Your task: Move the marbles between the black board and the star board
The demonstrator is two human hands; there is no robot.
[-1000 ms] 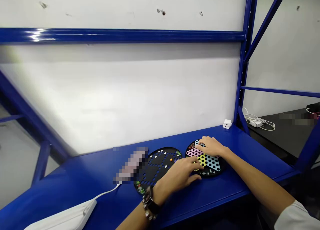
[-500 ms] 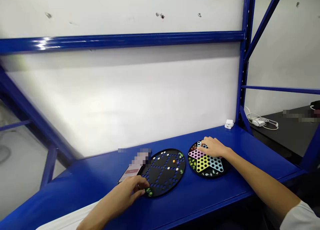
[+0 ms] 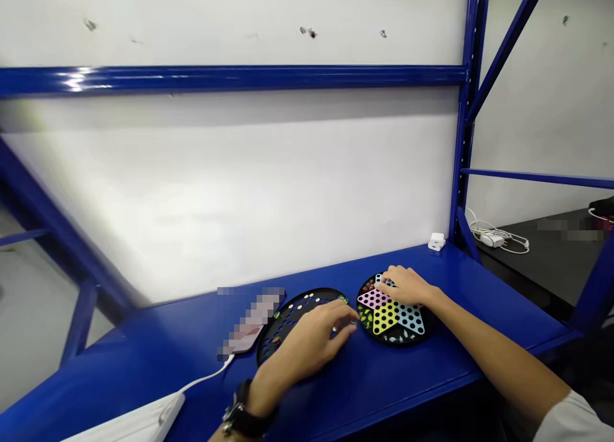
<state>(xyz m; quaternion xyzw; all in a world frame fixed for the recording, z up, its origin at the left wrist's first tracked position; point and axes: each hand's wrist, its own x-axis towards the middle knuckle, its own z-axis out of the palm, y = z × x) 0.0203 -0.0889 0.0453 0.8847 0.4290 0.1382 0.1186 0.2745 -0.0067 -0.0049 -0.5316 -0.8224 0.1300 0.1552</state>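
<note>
My left hand [image 3: 311, 336] is over the right part of a round black board [image 3: 273, 330] with small holes and white dots. Its thumb and forefinger are curled together near the board's right edge. A small pale bit shows at the fingertips, too small to name. My right hand [image 3: 407, 285] rests on the upper right of a Chinese checkers board [image 3: 386, 317], thumb and fingers apart. That round black board carries a star of pink, yellow and blue points with holes. Small coloured pieces lie in its rim sections; the area under the right palm is hidden.
A phone [image 3: 254, 323] lies left of the black board, with a white cable [image 3: 206, 379] running to a white box-like object [image 3: 139, 423]. A white charger [image 3: 436, 241] sits at the back right of the blue shelf [image 3: 215, 333]. Blue posts [image 3: 463, 141] frame it.
My left hand has moved right, from the black board's lower left rim across to its right side. The view has shifted slightly. My right hand stays on the Chinese checkers board.
</note>
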